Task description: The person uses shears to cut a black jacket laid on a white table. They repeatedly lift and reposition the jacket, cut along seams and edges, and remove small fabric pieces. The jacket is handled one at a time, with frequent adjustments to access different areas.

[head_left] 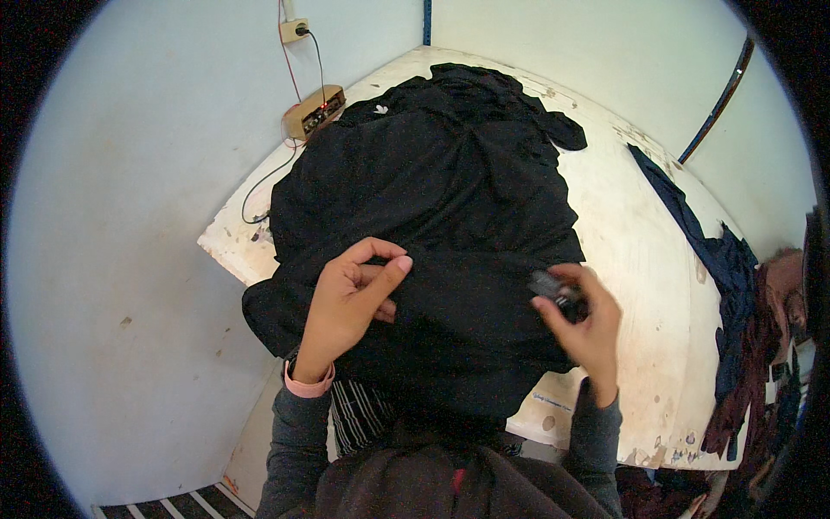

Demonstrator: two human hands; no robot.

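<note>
A large heap of black cloth point(424, 182), rumpled at its far end, spreads over the pale table before me. Just above its near part is my left hand point(342, 298), thumb and forefinger brought together in a pinch. Whatever lies between those fingertips, cloth or something finer, I cannot make out. To the right, my right hand point(593, 322) grips a small dark grey object point(553, 288) between thumb and fingers over the cloth's right edge. Motion blur hides its exact kind. The near end of the cloth hangs toward my lap.
The stained pale table point(640, 311) stands against two walls. At its far left sits a brown box point(315, 112) with a red light and cables, below a wall socket point(294, 30). Dark blue cloth point(692, 225) and maroon cloth point(750, 355) lie along the right edge.
</note>
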